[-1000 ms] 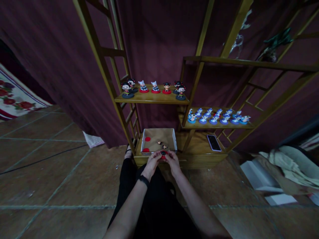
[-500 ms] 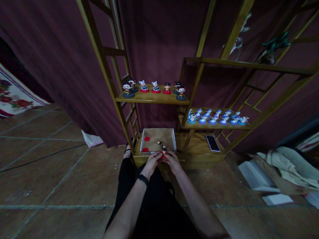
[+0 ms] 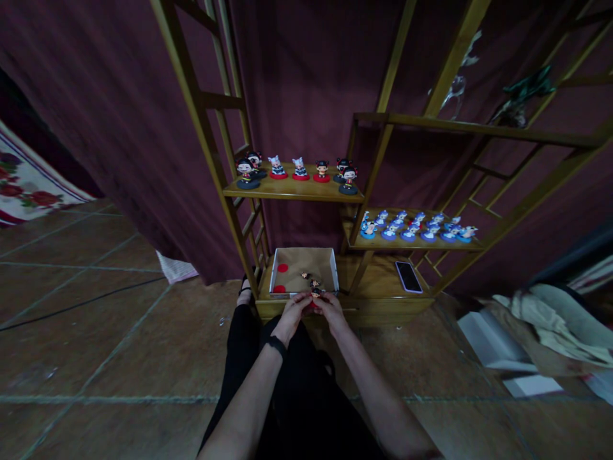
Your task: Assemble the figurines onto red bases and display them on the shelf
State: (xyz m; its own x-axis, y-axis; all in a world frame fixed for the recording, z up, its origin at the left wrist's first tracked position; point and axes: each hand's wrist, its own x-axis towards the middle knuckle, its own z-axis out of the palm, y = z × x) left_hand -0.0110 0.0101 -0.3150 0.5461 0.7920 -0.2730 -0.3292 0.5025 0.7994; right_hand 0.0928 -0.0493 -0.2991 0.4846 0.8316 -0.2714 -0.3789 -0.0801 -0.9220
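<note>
my hands are just in front of the near edge of the box (image 3: 313, 257), low over my black-clad legs (image 3: 306, 383). the box sits on the bottom shelf (image 3: 380, 284), its low white walls open at the top. there is open room above it up to the upper shelf (image 3: 287, 190), and bare floor (image 3: 129, 338) spreads well out to my left

the figure (image 3: 315, 293) is between my two hands, dark head up, red base (image 3: 313, 303) down. the fingers of my left hand (image 3: 291, 314) and my right hand (image 3: 331, 311) grasp it from both sides, tips nearly meeting at the base. two small pieces (image 3: 305, 275) lie in the box just beyond it, and two red discs (image 3: 283, 268) are by the box's left wall

a post (image 3: 363, 273) stands just right of the box, in the way of a sideways reach. past it lies the phone (image 3: 408, 276), below the side shelf (image 3: 407, 244) with its rows of blue figures (image 3: 408, 231). seven figures stand along the upper shelf, over the box; the curtain (image 3: 306, 223) hangs behind
</note>
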